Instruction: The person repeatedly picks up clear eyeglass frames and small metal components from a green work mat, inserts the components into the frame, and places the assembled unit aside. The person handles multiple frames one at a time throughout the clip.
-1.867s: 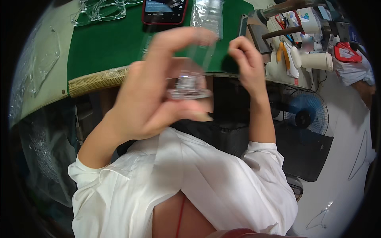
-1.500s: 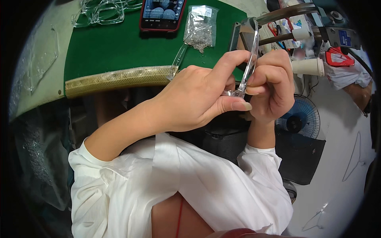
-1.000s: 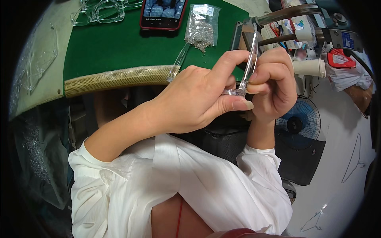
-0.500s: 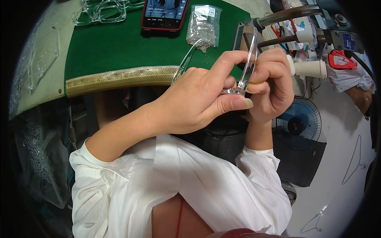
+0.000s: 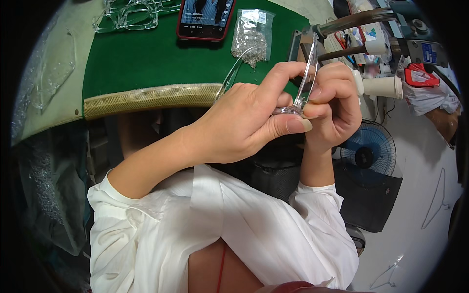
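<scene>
A clear plastic eyeglass frame (image 5: 307, 84) is held above the near edge of the green table mat, one temple pointing up and the other sticking out beyond my left wrist. My left hand (image 5: 249, 117) is closed round its front, thumb below and forefinger reaching to the raised temple; the hand hides most of the front. At that temple's hinge end, my right hand (image 5: 337, 105) has thumb and fingertips pressed together in a pinch. Whatever small thing may sit between those fingertips is hidden. Behind the hands lies a small clear bag (image 5: 251, 36) with tiny metal parts spilling from its mouth.
More clear eyeglass frames (image 5: 129, 17) lie at the far left beside a phone (image 5: 204, 34) with its screen lit. A bench machine (image 5: 356, 19) stands at the right, above a white cup (image 5: 383, 87). A gold mesh-patterned strip (image 5: 151, 99) edges the green mat (image 5: 146, 63).
My right fingers have shifted slightly at the hinge end of the temple. The left hand keeps its hold, and the whole view has moved a little.
</scene>
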Demonstrator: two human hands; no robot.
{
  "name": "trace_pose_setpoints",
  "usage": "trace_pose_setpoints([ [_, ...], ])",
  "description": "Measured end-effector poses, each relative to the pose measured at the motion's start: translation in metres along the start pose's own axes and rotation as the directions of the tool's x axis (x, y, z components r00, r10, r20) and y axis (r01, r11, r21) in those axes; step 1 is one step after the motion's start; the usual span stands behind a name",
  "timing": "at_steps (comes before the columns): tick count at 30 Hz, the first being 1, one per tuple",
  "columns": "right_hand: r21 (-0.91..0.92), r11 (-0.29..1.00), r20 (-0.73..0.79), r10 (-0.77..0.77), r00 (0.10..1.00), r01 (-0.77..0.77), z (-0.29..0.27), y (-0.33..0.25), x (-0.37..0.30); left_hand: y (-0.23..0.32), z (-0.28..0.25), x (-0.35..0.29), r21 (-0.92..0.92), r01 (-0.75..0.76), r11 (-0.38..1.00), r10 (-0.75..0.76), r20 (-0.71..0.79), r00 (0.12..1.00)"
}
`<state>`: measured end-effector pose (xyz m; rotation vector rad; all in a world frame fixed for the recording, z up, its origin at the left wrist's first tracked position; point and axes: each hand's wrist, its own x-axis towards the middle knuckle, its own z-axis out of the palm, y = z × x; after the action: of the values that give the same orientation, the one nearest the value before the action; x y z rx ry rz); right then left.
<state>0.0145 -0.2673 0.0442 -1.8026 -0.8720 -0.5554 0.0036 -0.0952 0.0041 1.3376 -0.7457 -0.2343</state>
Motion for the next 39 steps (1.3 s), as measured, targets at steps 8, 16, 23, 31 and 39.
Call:
trace_pose_setpoints([
  [8,0.289,0.91,-0.063,0.327,0.943,-0.297,-0.001,0.002,-0.006,0.001,-0.002,0.008,0.069,-0.016,0.997,0.013,0.038,0.999],
  [16,0.291,0.858,0.027,0.434,0.9,-0.423,-0.017,-0.003,-0.005,-0.005,0.012,0.031,-0.17,-0.066,0.983,0.063,-0.023,0.998],
  [23,0.231,0.888,-0.067,0.421,0.905,-0.396,-0.052,0.007,-0.002,-0.015,0.015,0.072,0.516,-0.268,0.813,0.323,-0.017,0.946],
  [31,0.167,0.889,-0.156,0.451,0.879,-0.427,-0.109,0.034,0.011,-0.023,0.032,0.122,0.812,-0.27,0.517,0.34,0.095,0.936],
  [39,0.198,0.898,-0.375,0.44,0.816,-0.393,-0.13,0.057,0.021,-0.021,0.05,0.162,0.829,-0.257,0.497,0.383,0.057,0.922],
])
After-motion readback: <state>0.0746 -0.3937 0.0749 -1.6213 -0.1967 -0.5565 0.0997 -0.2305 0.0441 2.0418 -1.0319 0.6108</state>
